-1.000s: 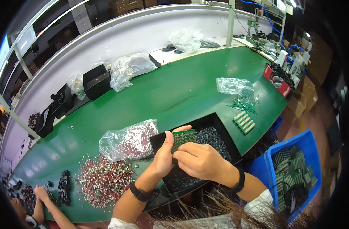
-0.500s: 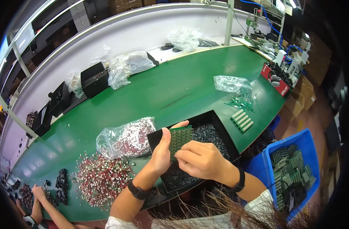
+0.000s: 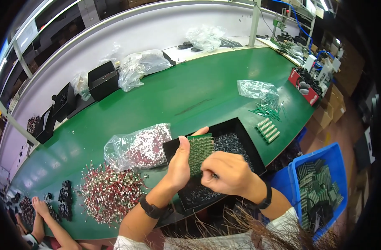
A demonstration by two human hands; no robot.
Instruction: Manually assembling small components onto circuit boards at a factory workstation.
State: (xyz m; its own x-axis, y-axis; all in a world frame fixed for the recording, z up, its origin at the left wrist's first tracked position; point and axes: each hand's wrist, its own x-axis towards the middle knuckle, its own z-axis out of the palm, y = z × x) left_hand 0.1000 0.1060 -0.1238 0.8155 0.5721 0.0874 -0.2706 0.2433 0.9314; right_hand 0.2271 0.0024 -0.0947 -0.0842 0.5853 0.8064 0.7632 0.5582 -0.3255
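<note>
My left hand grips a green circuit board panel by its left edge, thumb along the near face. Rows of small parts cover the panel, which is held tilted above a black tray. Close to the panel's lower right corner is my right hand, its fingers curled closed. A dark spot shows inside the curl, too small to name. Many small dark pieces fill the tray beneath both hands.
Left of the tray lie a heap of red wires with white ends and a clear bag of similar pieces. A blue bin of boards stands at right. Green strips lie beyond the tray. A co-worker's hands are far left.
My right hand has drawn slightly right from the panel and turned, showing the inside of its curled fingers. My left hand still holds the panel. The view has shifted a little.
</note>
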